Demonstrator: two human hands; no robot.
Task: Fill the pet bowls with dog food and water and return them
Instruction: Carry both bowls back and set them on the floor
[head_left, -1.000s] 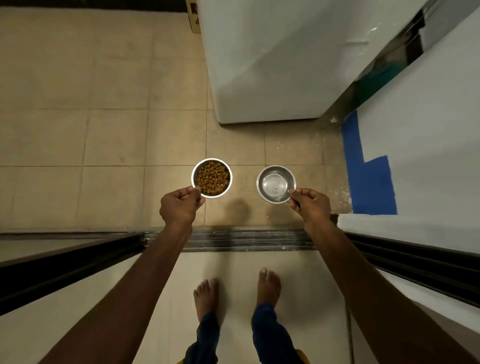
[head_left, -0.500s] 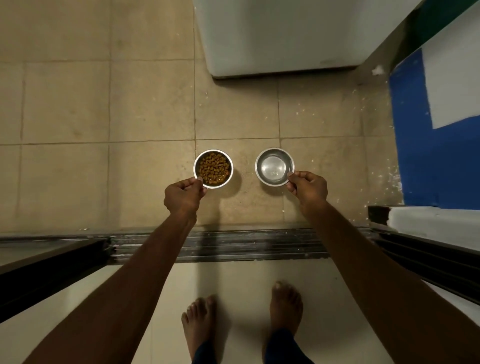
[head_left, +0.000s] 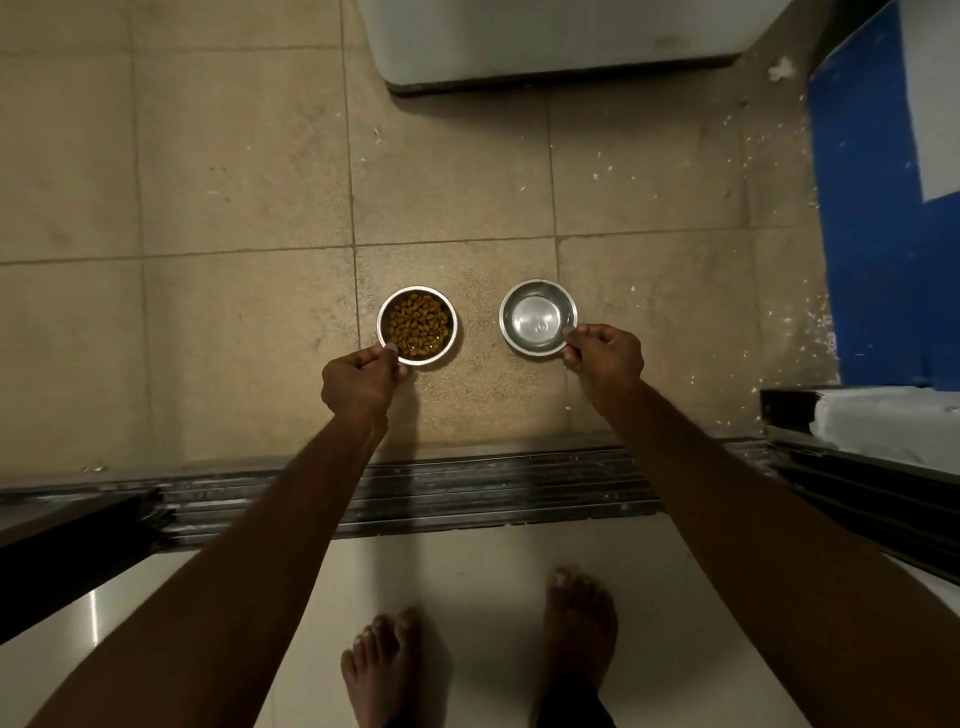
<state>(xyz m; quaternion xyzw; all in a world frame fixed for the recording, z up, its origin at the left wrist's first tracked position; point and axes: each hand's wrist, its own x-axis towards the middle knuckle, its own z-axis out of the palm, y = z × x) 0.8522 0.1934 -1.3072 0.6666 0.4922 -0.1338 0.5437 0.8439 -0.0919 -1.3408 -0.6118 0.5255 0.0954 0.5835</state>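
Note:
Two small steel bowls are low over the beige tiled floor (head_left: 234, 182), past a door track. The left bowl (head_left: 417, 325) is full of brown dog food. My left hand (head_left: 359, 383) pinches its near rim. The right bowl (head_left: 538, 317) holds clear water, and my right hand (head_left: 602, 358) grips its near right rim. The bowls are level and side by side, about a bowl's width apart. I cannot tell whether they touch the floor.
A metal sliding-door track (head_left: 467, 493) crosses below my hands. My bare feet (head_left: 579, 618) stand on the white floor on the near side. A white appliance (head_left: 561, 41) stands at the far middle. A blue and white wall (head_left: 878, 234) rises at the right.
Both bowls have gone down and away from me toward the tiles, still held by their rims. My view has tilted further down and my feet have shifted back in the frame.

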